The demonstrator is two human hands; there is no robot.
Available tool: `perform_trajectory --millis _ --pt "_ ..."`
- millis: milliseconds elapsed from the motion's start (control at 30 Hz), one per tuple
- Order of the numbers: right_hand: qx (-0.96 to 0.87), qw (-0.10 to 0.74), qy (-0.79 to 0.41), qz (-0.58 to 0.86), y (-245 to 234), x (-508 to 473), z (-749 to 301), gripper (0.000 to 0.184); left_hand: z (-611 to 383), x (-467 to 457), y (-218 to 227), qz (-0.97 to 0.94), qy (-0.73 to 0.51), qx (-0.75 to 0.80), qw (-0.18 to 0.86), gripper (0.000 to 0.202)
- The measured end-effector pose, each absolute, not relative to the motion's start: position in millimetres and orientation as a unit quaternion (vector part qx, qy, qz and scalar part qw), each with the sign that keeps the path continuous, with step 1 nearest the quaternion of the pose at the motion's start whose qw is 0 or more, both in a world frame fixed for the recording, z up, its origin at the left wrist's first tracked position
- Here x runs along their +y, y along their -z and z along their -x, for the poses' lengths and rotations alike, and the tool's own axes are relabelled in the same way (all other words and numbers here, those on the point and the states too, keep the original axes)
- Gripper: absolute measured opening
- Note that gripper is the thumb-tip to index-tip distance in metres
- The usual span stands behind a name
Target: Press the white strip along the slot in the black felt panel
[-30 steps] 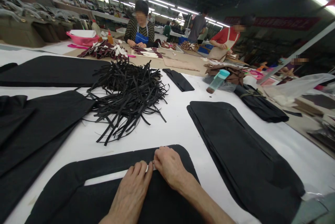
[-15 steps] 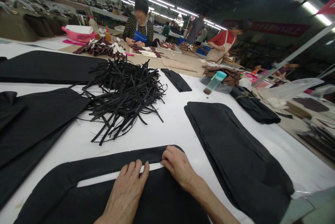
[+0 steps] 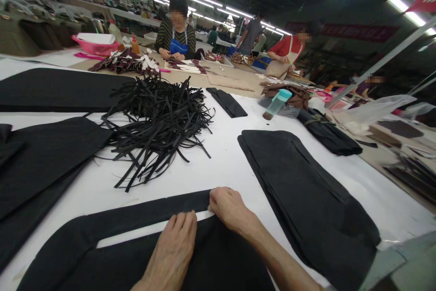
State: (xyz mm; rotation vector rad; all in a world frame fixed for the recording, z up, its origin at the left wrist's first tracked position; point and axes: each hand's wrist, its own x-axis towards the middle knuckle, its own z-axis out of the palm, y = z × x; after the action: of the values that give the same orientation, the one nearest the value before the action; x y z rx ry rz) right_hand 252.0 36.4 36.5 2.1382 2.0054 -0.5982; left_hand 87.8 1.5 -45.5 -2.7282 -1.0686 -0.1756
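Since a second ago the right hand (image 3: 227,208) has moved away from the left hand (image 3: 177,242). On the white desk (image 3: 218,164), the black panel (image 3: 119,263) lies at lower centre, the left hand flat, the right apparently pinching its upper band; its slot (image 3: 136,232) looks mostly opened (whatever remains at the right end is hidden).

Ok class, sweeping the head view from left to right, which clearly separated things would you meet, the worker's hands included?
Pink basin, orange bottle, left hand, right hand, teal-lidded bottle, tied black bundle.
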Motion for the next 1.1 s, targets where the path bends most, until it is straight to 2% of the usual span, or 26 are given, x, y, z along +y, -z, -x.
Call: perform_trajectory --millis 167,300,367,500,600,767,933,1100 --pt "0.639 0.073 0.195 -0.74 -30.0 35.5 -254.2 0.008 -101.1 -2.2 31.0 0.91 0.029 -0.404 0.088 0.046" --pt "0.616 0.056 0.192 -0.762 -24.0 34.3 -263.1 0.016 -112.9 -2.8 21.9 0.903 -0.001 -0.419 0.092 0.045" --pt "0.611 0.049 0.2 -0.764 -23.5 34.0 -267.7 0.014 -116.8 -2.7 20.4 0.899 -0.015 -0.427 0.093 0.044" --pt "0.616 0.017 0.205 -0.76 -24.1 30.9 -275.6 0.003 -119.2 -4.6 20.6 0.895 -0.028 -0.433 0.105 0.047" --pt "0.618 -0.015 0.207 -0.759 -22.0 26.3 -277.2 0.008 -118.5 -7.1 20.7 0.894 -0.035 -0.431 0.117 0.05" --pt "0.621 -0.05 0.239 -0.745 -13.5 21.2 -272.1 0.007 -117.0 -7.5 21.0 0.896 -0.024 -0.426 0.123 0.049" --pt "0.611 -0.053 0.264 -0.744 -8.6 23.9 -274.7 0.006 -102.0 -2.6 29.6 0.909 0.047 -0.405 0.085 0.042" --pt "0.606 -0.048 0.287 -0.74 -6.5 26.7 -278.6 0.006 -60.0 -1.2 34.2 0.905 0.033 -0.411 0.102 0.044"
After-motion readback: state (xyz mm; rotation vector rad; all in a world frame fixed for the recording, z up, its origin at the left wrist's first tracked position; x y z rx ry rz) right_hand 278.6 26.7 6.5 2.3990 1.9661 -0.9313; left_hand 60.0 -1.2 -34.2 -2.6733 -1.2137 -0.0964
